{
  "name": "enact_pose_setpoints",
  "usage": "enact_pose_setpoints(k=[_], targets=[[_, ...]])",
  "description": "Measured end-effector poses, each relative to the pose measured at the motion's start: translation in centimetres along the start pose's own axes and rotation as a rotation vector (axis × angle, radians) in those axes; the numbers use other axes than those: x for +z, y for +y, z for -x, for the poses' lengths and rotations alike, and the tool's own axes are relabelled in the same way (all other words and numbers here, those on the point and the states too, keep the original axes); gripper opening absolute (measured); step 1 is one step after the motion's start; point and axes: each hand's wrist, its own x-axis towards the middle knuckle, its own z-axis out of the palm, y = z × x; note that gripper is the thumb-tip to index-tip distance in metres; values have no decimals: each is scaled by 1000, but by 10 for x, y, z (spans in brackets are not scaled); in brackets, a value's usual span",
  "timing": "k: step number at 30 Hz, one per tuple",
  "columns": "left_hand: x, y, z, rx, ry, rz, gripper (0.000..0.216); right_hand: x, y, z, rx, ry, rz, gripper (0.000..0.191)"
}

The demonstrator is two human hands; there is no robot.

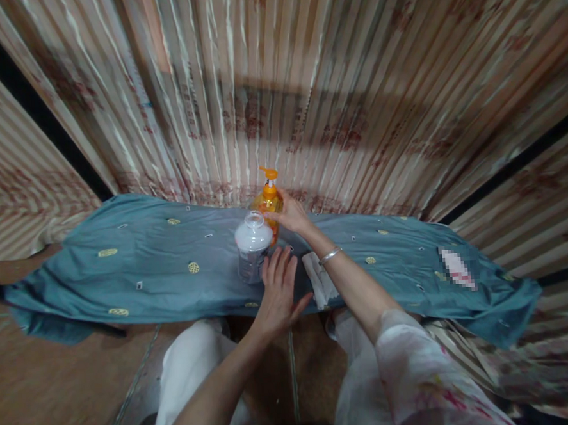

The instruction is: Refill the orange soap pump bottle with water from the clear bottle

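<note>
An orange pump bottle (pixel 272 202) stands upright toward the back edge of the cloth-covered surface, its pump head raised. My right hand (pixel 290 213) is closed around its right side. In front of it and slightly left is a clear plastic bottle (pixel 254 240) with a pale rounded top and a ring at its peak. My left hand (pixel 279 286) is at the lower right of this clear bottle, fingers stretched out and thumb apart. Whether those fingertips touch the bottle I cannot tell. The clear bottle hides part of the orange one.
A teal patterned cloth (pixel 162 265) covers the long narrow surface. A folded grey cloth (pixel 319 281) lies right of my left hand. Farther right is a blurred white and pink item (pixel 457 268). A striped curtain (pixel 278 110) hangs behind, with dark poles (pixel 37 106) at the sides.
</note>
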Motion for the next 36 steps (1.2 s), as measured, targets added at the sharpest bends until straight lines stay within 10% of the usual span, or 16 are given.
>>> enact_pose_setpoints(k=[25,36], targets=[[55,-35,2,-187,-161,53,93,-2,0,2,2,-25,75,64],[68,-42,-8,-203,-40,64,108,-52,4,39,129,172,104,71]])
